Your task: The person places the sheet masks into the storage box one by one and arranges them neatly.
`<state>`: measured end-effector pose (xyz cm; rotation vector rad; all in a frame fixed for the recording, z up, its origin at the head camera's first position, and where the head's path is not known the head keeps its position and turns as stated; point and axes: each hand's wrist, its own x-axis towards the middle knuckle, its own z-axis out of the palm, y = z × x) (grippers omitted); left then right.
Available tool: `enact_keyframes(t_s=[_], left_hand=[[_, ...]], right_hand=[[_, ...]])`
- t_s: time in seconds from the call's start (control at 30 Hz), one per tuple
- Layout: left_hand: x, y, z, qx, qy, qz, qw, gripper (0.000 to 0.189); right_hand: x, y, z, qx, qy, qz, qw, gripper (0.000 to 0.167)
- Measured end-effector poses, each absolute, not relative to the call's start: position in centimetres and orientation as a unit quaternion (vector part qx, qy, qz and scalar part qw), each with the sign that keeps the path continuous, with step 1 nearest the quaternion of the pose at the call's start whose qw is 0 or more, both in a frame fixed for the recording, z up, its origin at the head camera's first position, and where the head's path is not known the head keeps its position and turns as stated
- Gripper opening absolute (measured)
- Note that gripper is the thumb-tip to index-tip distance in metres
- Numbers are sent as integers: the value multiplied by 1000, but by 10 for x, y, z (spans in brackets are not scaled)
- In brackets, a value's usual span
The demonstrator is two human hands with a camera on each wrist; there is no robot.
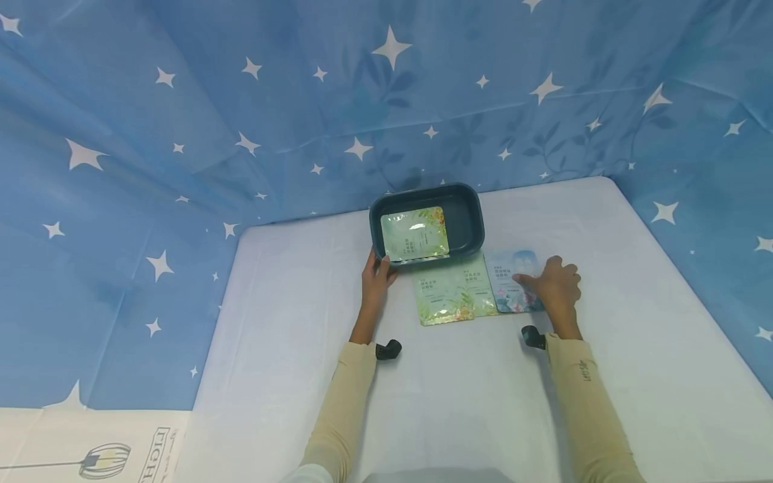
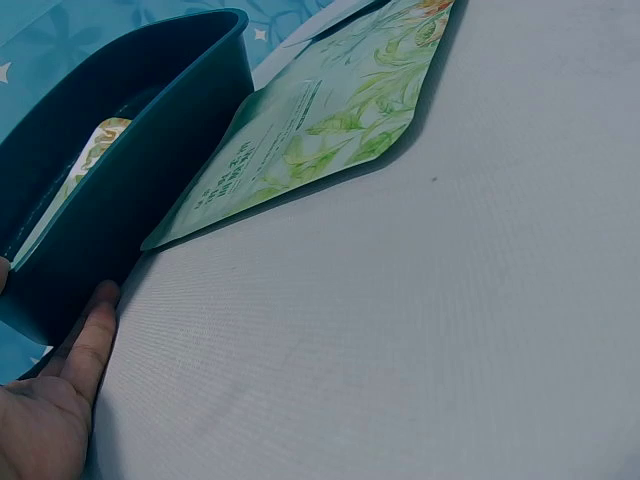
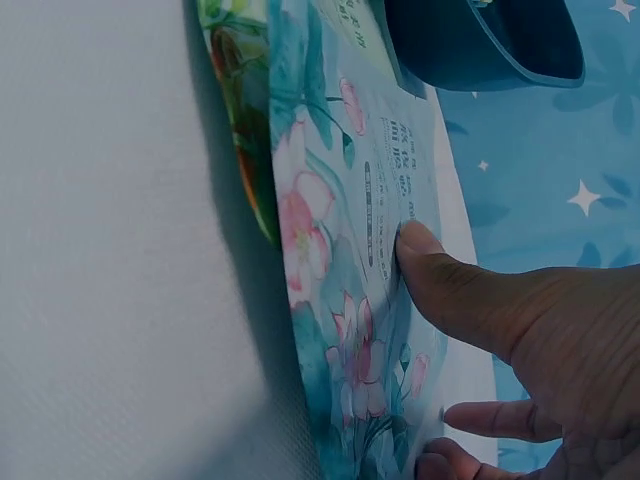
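The left hand holds a dark blue-green plastic tub at its near left corner, thumb at the rim and fingers low against the outer wall. Inside the tub lies a green sheet-mask packet with a leaf and flower print. Two more green packets overlap on the table before the tub. Over the right one's edge lies a blue packet with pink flowers. The right hand grips this blue packet at its right side, thumb on its face, other fingers at the far edge, partly hidden.
A white cloth covers the table. Blue star-patterned fabric hangs behind and at both sides, close to the tub's back. Printed cream fabric shows at lower left. Each wrist wears a small black camera.
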<state>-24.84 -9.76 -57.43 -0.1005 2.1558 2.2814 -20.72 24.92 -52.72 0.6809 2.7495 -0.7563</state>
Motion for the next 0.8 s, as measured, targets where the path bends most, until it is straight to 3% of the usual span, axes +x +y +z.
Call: enact_keyframes(t_s=[0.8], left_hand=[[-248,-96,-575,-27,689,724,-9,55]], right_hand=[[-208,246,-526,243,924,-274,111,84]])
